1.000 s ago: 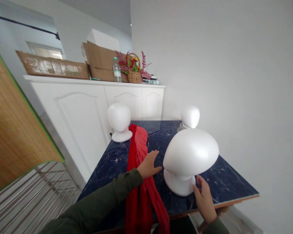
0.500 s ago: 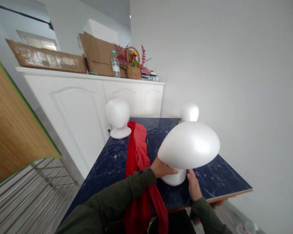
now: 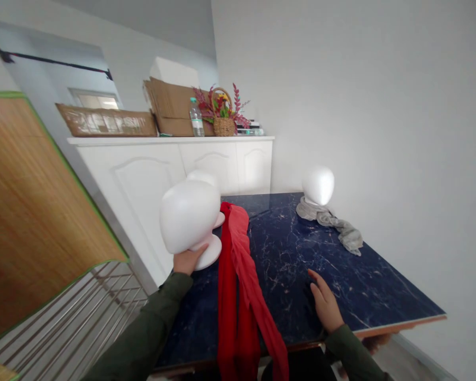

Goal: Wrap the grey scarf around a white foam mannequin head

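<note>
White mannequin head [image 3: 190, 211], gripped underneath by left hand [image 3: 187, 260]; right hand [image 3: 325, 301] loosely uncurled over tabletop [image 3: 281, 259]; red cloth [image 3: 243, 254] alongside.

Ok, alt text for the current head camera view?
A person's left hand holds a white head form by the neck at the left of a blue table, before a second head form. A red scarf lies beside them; the right hand is open and empty. Back right, a third head form has a grey scarf at its base.
</note>
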Action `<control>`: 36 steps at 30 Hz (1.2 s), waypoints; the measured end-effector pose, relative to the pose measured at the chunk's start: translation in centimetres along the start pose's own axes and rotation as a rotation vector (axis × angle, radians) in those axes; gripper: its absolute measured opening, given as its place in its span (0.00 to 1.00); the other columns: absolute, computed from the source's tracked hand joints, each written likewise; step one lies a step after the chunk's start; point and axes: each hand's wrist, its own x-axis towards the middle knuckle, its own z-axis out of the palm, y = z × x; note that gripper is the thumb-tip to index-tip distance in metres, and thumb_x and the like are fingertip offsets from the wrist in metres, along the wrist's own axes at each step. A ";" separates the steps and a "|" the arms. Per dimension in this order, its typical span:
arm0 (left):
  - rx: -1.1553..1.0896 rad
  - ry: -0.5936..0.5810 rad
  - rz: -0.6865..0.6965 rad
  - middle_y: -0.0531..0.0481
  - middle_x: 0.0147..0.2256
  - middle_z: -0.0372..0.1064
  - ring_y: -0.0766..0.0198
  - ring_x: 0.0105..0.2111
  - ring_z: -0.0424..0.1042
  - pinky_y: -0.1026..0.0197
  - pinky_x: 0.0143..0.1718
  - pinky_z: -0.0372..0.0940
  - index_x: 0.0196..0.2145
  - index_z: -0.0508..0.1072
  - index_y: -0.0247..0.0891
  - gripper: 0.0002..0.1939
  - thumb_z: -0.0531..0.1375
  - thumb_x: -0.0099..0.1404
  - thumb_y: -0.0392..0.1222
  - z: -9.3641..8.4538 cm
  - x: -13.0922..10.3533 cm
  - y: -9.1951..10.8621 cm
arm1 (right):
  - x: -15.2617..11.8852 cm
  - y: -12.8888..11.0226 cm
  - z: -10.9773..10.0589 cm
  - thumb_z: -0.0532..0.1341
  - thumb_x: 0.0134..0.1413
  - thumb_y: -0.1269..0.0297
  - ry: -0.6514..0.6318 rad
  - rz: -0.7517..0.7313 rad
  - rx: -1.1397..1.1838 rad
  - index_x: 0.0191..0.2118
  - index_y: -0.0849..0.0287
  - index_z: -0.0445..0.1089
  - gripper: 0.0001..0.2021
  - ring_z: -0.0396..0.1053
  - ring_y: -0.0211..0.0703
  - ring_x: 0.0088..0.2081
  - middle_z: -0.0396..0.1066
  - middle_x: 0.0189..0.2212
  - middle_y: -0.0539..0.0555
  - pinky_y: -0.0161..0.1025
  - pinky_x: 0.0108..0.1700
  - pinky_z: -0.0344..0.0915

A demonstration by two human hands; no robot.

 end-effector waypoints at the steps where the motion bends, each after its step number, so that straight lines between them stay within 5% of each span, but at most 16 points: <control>1: 0.034 -0.023 -0.025 0.41 0.49 0.62 0.54 0.55 0.51 0.58 0.55 0.46 0.44 0.67 0.29 0.30 0.54 0.51 0.57 0.5 0.3 -0.3 | 0.0 0.0 0.0 0.48 0.52 0.59 -0.004 -0.008 -0.020 0.51 0.61 0.58 0.21 0.54 0.45 0.53 0.58 0.51 0.57 0.47 0.56 0.46; 12: 0.141 0.042 -0.241 0.27 0.44 0.64 0.41 0.48 0.59 0.48 0.48 0.54 0.41 0.68 0.19 0.43 0.52 0.45 0.66 3.4 2.3 0.3 | -0.1 -0.6 -0.1 0.48 0.51 0.61 -0.007 -0.041 -0.104 0.48 0.60 0.62 0.19 0.59 0.46 0.49 0.63 0.47 0.56 0.47 0.53 0.53; 17: 0.004 0.295 -0.213 0.24 0.50 0.53 0.40 0.51 0.54 0.46 0.49 0.53 0.52 0.51 0.16 0.53 0.59 0.39 0.61 3.2 -1.9 1.7 | -0.2 -0.6 0.0 0.48 0.52 0.61 -0.023 -0.013 -0.090 0.47 0.60 0.62 0.18 0.58 0.45 0.49 0.62 0.47 0.56 0.46 0.53 0.52; 20: -0.100 0.367 -0.009 0.24 0.54 0.44 0.42 0.55 0.45 0.44 0.53 0.47 0.56 0.41 0.16 0.53 0.58 0.45 0.58 2.7 -7.0 3.5 | -0.4 -0.3 0.0 0.48 0.52 0.60 -0.035 0.022 -0.052 0.47 0.59 0.62 0.18 0.58 0.44 0.49 0.62 0.47 0.56 0.45 0.53 0.53; 23: -0.201 0.185 0.428 0.34 0.56 0.44 0.51 0.56 0.45 0.48 0.55 0.47 0.56 0.45 0.27 0.39 0.55 0.53 0.51 2.3 -11.2 6.2 | 0.9 -0.1 -0.5 0.49 0.52 0.59 -0.087 0.043 0.002 0.46 0.59 0.62 0.17 0.61 0.44 0.47 0.63 0.45 0.56 0.43 0.50 0.56; 26: -0.198 -0.120 0.810 0.45 0.53 0.54 0.58 0.55 0.50 0.48 0.56 0.44 0.50 0.58 0.39 0.21 0.51 0.58 0.44 3.0 -12.3 9.5 | 5.6 -0.4 -2.0 0.50 0.51 0.59 -0.079 -0.008 -0.065 0.45 0.60 0.63 0.17 0.63 0.43 0.44 0.65 0.43 0.56 0.41 0.48 0.58; 28: -0.155 -0.235 0.908 0.47 0.51 0.57 0.57 0.55 0.51 0.45 0.56 0.41 0.47 0.62 0.41 0.17 0.50 0.60 0.43 4.4 -11.8 11.2 | 10.4 -0.6 -3.3 0.49 0.51 0.59 0.006 -0.069 -0.208 0.45 0.62 0.63 0.18 0.63 0.43 0.44 0.65 0.43 0.57 0.40 0.48 0.58; 31: -0.087 -0.352 0.876 0.44 0.52 0.57 0.55 0.54 0.52 0.43 0.55 0.44 0.49 0.61 0.39 0.19 0.50 0.60 0.45 6.9 -10.9 12.1 | 18.1 -0.1 -5.1 0.49 0.51 0.62 0.123 -0.065 -0.560 0.47 0.64 0.62 0.18 0.58 0.42 0.49 0.62 0.47 0.58 0.37 0.52 0.53; 36: 0.022 -0.529 0.824 0.44 0.53 0.56 0.54 0.54 0.53 0.43 0.55 0.46 0.51 0.60 0.40 0.23 0.53 0.58 0.48 9.0 -10.9 11.0 | 26.8 3.1 -7.0 0.52 0.47 0.68 0.155 0.056 -0.704 0.45 0.72 0.62 0.18 0.55 0.52 0.52 0.60 0.47 0.68 0.45 0.53 0.48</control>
